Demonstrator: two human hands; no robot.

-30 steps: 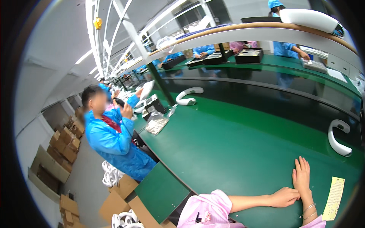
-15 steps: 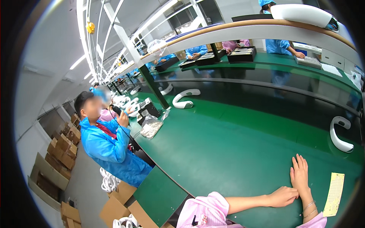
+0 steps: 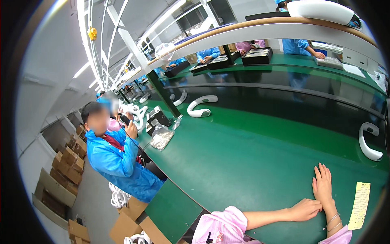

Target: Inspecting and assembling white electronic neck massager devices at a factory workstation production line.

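Both hands empty, resting on the green bench [image 3: 260,162]. Right hand [image 3: 323,186] lies flat, fingers straight and together, pointing away. Left hand [image 3: 305,210] is loosely curled, fingertips touching the right wrist — holding nothing, as far as I can see. Yellow paper slip [image 3: 360,205] lies just beside the right forearm, untouched. White curved part [image 3: 369,141] sits further off to the right — another [image 3: 201,106] well away up the bench. Neighbour in a blue coat [image 3: 115,160] sits to the left.
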